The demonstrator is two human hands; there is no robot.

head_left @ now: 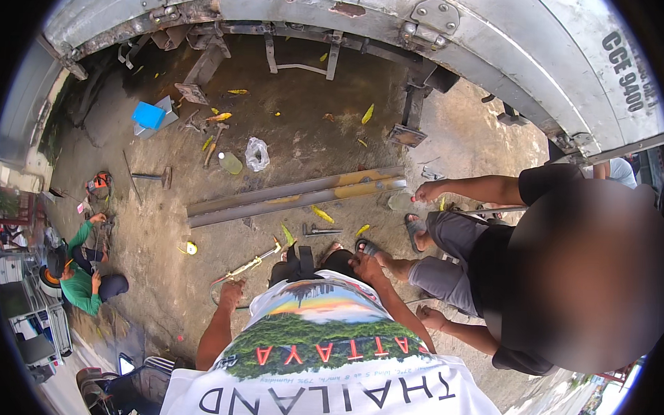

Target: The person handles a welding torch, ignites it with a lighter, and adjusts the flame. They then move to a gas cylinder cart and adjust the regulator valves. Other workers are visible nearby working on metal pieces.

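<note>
My left hand (232, 293) hangs low beside my shirt, its fingers loosely extended with nothing visible in them. Just ahead of it lies a cutting torch (251, 265) on the concrete, its hose passing close by the hand. At the front of my dark shorts, my right hand (366, 269) rests with fingers apart, apparently holding nothing. Beyond my feet, two long steel channels (296, 198) lie side by side, partly rusted. Between them and me are a dark metal tool (322, 230) and yellow leaves. A tape measure (191, 248) sits left of the torch.
At my right stands a person (454, 274), one hand at a clear bottle (401, 202). A person in green (84, 283) crouches at far left. Hammers (216, 146), a bottle (230, 162) and a blue box (149, 115) lie ahead, below the truck body (295, 9).
</note>
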